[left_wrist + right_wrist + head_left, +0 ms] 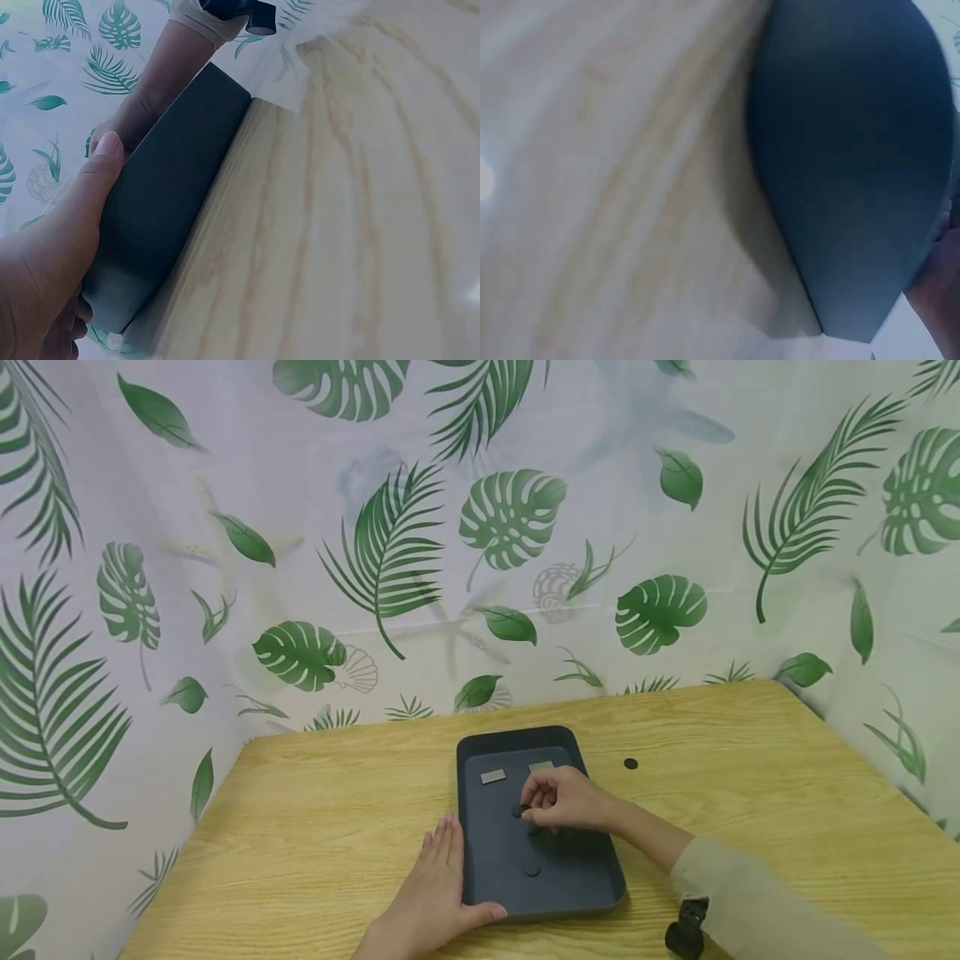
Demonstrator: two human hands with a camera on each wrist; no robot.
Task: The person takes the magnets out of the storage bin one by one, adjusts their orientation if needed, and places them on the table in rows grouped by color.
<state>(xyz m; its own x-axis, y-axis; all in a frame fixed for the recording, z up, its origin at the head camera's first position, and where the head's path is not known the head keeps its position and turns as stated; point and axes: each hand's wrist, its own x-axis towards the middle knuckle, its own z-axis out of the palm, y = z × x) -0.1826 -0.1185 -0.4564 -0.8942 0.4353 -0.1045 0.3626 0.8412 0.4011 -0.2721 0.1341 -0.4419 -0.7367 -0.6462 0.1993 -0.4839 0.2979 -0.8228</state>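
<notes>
A dark grey rectangular tray (495, 893) lies on the table. My left hand (435, 885) rests against its left side with the fingers straight along the wall and the thumb at the near rim; in the left wrist view the thumb (109, 146) lies at the tray's edge. Over the tray's middle, my right hand (567, 799) pinches a small black disc (524, 808) between thumb and fingers. Another black disc (532, 870) lies on the tray floor nearer me. Two small silvery rectangles sit toward the far end, a left one (492, 776) and a right one (541, 767) partly behind the right hand.
One more black disc (631, 763) lies on the wooden table (337, 827), right of the tray. Behind the table hangs a white cloth (585, 668) with green leaf prints. A black wrist device (686, 928) sits at my right sleeve.
</notes>
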